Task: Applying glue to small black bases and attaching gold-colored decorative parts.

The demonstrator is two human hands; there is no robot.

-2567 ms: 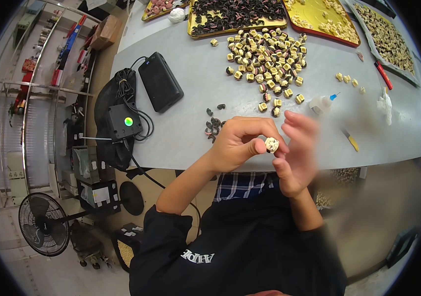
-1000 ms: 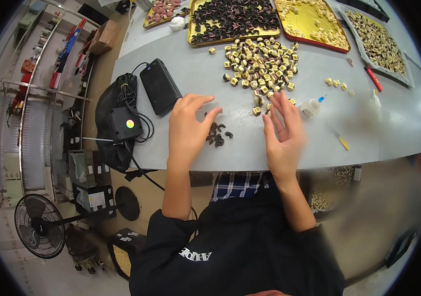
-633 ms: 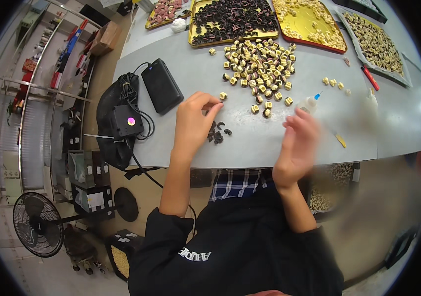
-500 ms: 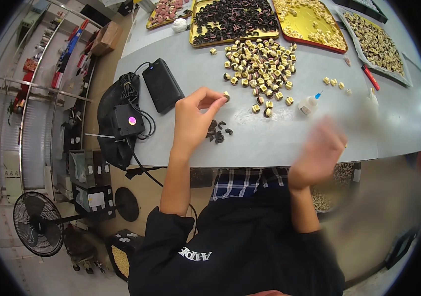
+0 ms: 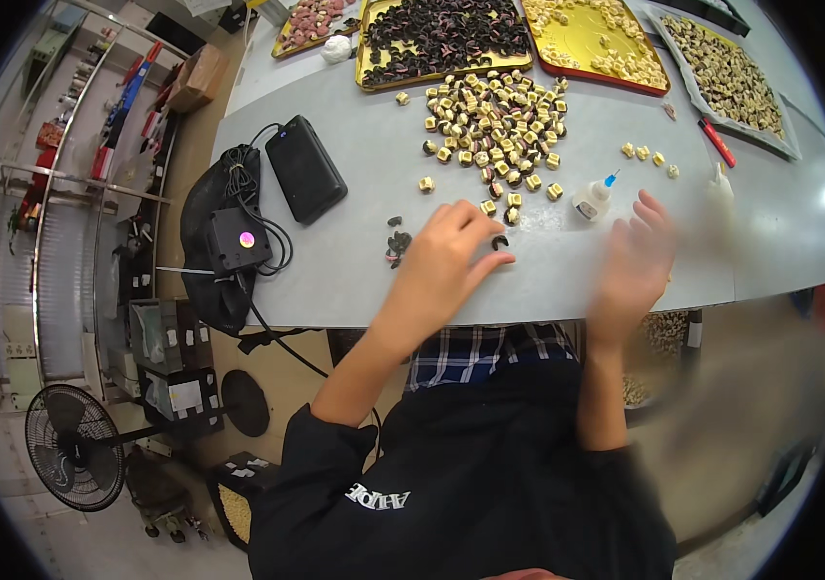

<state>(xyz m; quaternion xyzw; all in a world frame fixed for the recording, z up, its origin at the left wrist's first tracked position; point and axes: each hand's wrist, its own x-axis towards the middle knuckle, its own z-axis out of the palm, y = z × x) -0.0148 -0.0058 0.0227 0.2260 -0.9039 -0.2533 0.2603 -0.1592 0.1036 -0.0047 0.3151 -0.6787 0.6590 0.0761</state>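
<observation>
Grey worktable fills the upper frame, seen from above; floor w/ a standing fan sits lower left.

Left hand: rests palm-down near the table's front edge. Fingers loosely curled, tips on the surface just beside a small dark curved piece. Whether the tips pinch anything cannot be told. A small cluster of dark pieces lies just left of the hand.

Right hand: motion-blurred, raised over the front edge. Fingers spread and extended; nothing visible in grip, but blur limits certainty. Nearest item: small glue bottle w/ blue tip, standing just left of the fingertips.

Stock on table:
- Heap of small cream-and-dark cube beads, centre rear, w/ a few strays near the left hand's fingertips.
- Four loose cream beads right of the heap.
- Red pen-like tool farther right.

Trays along the rear edge: one w/ dark pieces, one gold tray w/ pale pieces, one grey tray w/ tan pieces, one w/ pinkish pieces.

Left side of table: black power bank cabled to a small black box w/ a lit indicator, resting on a black pouch.
</observation>
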